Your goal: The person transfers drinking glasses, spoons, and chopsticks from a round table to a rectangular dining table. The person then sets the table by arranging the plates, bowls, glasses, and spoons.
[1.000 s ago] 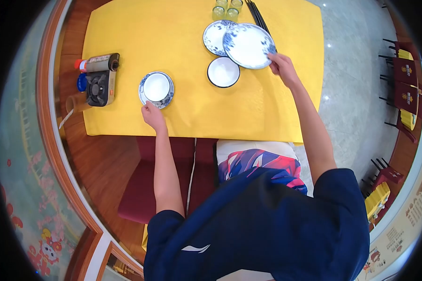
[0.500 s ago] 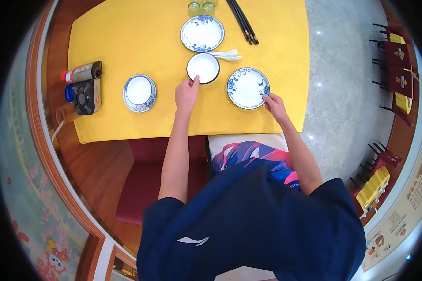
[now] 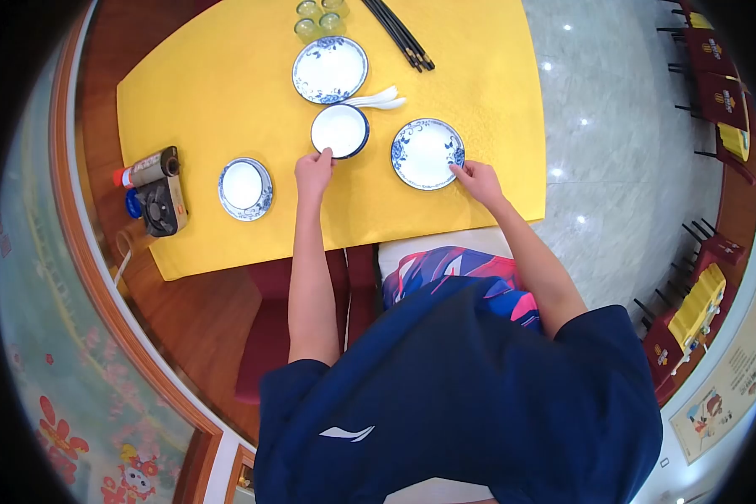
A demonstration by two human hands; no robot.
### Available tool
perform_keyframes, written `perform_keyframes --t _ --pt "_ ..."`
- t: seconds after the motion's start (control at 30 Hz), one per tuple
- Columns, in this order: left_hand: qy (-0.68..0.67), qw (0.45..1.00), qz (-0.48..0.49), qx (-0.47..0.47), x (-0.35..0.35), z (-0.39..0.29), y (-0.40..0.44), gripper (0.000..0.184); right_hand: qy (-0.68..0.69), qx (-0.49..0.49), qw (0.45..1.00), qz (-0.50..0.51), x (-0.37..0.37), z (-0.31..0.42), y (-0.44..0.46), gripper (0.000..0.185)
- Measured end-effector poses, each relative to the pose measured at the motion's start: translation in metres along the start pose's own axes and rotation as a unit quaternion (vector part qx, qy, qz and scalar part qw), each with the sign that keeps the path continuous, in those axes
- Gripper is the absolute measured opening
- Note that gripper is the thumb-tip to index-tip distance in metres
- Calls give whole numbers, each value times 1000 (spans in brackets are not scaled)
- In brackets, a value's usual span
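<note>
My left hand (image 3: 314, 174) pinches the near rim of a white bowl (image 3: 340, 131) with a dark blue outside. To its right, my right hand (image 3: 477, 182) grips the right edge of a white plate (image 3: 427, 155) with blue flower patterns, thumb on top. Just beyond the bowl lie several white spoons (image 3: 380, 99), close to a larger patterned plate (image 3: 330, 69). On the left, another white bowl (image 3: 243, 185) sits on a patterned plate (image 3: 260, 210).
The yellow-covered table (image 3: 227, 101) also carries several green-tinted glasses (image 3: 319, 21) and black chopsticks (image 3: 399, 34) at the back. A portable gas stove (image 3: 161, 206) and a gas canister (image 3: 151, 168) stand at the left edge. A dark red chair (image 3: 269, 344) is below.
The view has turned slightly, so the tableware appears further left and the table tilted. Both hands keep their holds on the bowl and the plate.
</note>
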State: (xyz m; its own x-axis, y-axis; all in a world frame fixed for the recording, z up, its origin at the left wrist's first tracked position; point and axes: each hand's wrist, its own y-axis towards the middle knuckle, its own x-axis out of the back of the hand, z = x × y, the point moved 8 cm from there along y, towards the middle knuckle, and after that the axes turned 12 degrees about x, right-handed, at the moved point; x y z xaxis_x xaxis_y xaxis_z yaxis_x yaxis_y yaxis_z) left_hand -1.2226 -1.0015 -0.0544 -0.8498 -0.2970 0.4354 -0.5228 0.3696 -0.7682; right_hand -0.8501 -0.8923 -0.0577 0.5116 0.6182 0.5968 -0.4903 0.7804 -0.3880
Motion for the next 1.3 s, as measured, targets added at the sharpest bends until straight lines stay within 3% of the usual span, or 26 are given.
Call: perform_keyframes --t 0.1,0.2,0.27,0.33,0.47,0.57,0.67,0.8,0.87,1.1,1.23,1.27,1.3 --pt "-31 998 -3 -54 6 -10 -13 37 -52 -6 998 22 4 4 1 52" --pt "-83 994 46 -46 0 -14 -35 38 -84 -11 996 25 15 17 0 54" --pt "-84 988 92 -88 -16 -12 -46 38 -87 -18 996 25 22 33 -1 54" --pt "-78 984 114 -114 -40 -3 -53 38 27 19 999 19 21 58 -3 51" --pt "-10 966 160 -202 -101 -9 -74 38 129 59 990 25 7 78 5 45" --pt "-61 964 229 -121 -139 1 -73 38 89 27 996 -17 12 57 12 39" --pt "-19 965 203 -164 -153 -7 -72 37 21 26 999 -13 24 49 10 33" --pt "23 964 149 -217 -161 -19 -71 39 39 47 997 -52 26 35 15 31" --pt "44 959 137 -246 -159 -27 -78 40 68 -10 997 -43 21 21 12 31" --pt "162 951 153 -215 -143 -51 -93 46 109 -41 993 -19 24 20 6 34" --pt "65 950 -50 -301 -69 -130 -83 38 108 -37 992 -58 37 10 -6 34" --pt "79 936 -115 -323 -48 -161 -75 30 115 -44 990 -74 43 6 -12 34" --pt "77 871 -226 -430 -30 -189 -66 31 115 -44 990 -74 45 0 -18 34"
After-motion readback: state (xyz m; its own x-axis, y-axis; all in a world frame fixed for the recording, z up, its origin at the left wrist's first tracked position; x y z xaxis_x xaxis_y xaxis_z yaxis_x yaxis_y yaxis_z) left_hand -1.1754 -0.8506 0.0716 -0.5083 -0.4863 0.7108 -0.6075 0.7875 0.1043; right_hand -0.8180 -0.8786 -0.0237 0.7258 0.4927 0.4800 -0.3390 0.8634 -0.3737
